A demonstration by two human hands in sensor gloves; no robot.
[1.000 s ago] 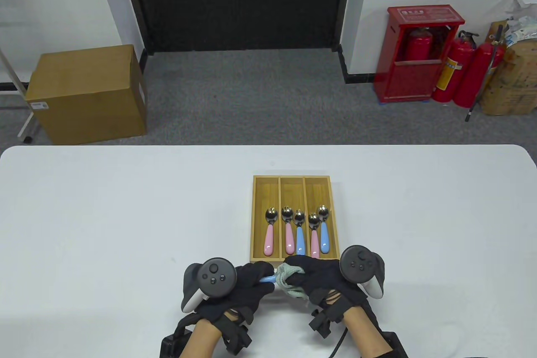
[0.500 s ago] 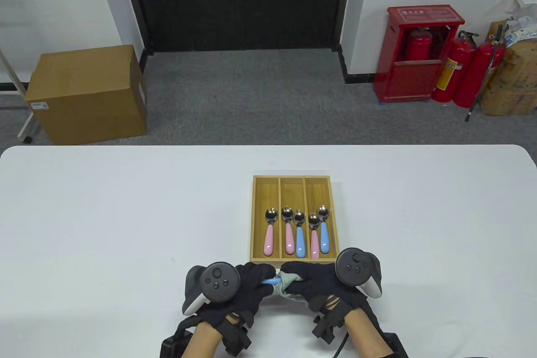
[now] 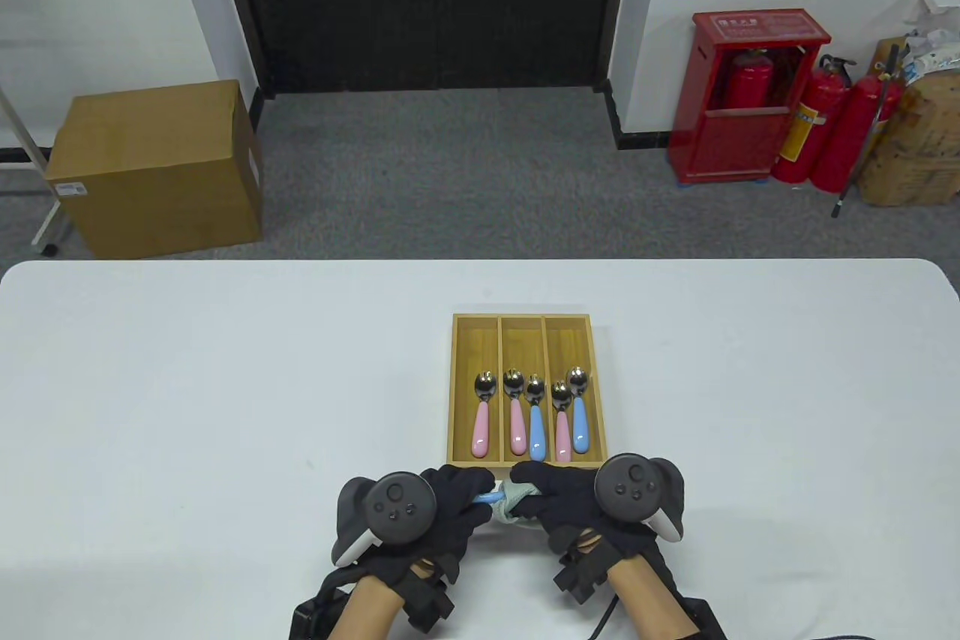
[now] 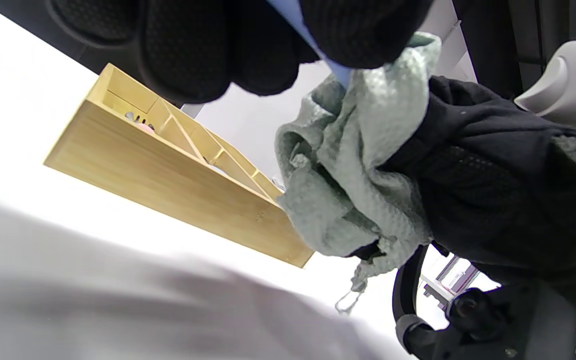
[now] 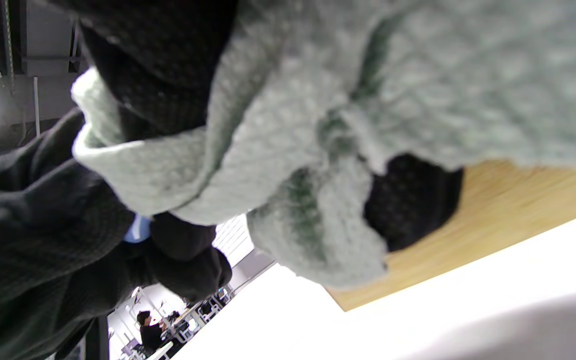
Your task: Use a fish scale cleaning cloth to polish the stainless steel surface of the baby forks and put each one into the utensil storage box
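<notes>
A baby fork with a blue handle (image 3: 489,498) is gripped by my left hand (image 3: 469,494) just in front of the wooden utensil box (image 3: 452,385). My right hand (image 3: 534,488) holds the grey-green fish scale cloth (image 3: 513,503) bunched around the fork's metal end, which is hidden. In the left wrist view the blue handle (image 4: 329,62) runs from my fingers (image 4: 218,50) into the cloth (image 4: 358,165). In the right wrist view the cloth (image 5: 368,100) fills the frame, with a bit of the blue handle (image 5: 138,231) showing.
The box has three compartments. One pink-handled utensil (image 3: 481,426) lies in the left one, a pink and a blue one in the middle, a pink and a blue one in the right. The box's front wall (image 4: 178,190) stands just beyond both hands on the white table (image 3: 187,407).
The hands have drawn closer together: the right hand slid left along the fork with the cloth, so less cloth shows. The left hand shifted slightly right.
</notes>
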